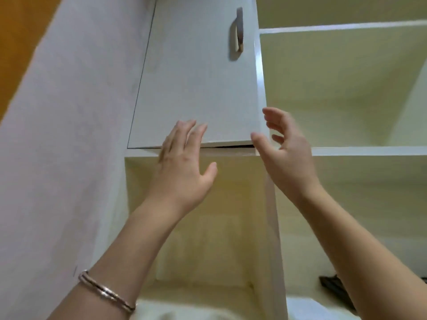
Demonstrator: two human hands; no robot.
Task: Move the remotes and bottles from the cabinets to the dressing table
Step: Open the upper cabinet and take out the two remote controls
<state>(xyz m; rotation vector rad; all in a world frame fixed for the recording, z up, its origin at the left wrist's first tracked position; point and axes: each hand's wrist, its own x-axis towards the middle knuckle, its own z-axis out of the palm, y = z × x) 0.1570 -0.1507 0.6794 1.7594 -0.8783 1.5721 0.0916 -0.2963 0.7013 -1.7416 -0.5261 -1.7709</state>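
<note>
both hands are raised to the lower edge of the white cabinet door at upper centre of the frame: the left hand spread flat and empty near the door's bottom edge, the right hand loosely open and empty, curled at the door's lower right corner, probably to swing the door on its slight gap. the handle sits higher up, untouched. no bottle shows; a dark object at lower right, possibly a remote, lies behind the right forearm, and the open shelves at right leave free room.
</note>
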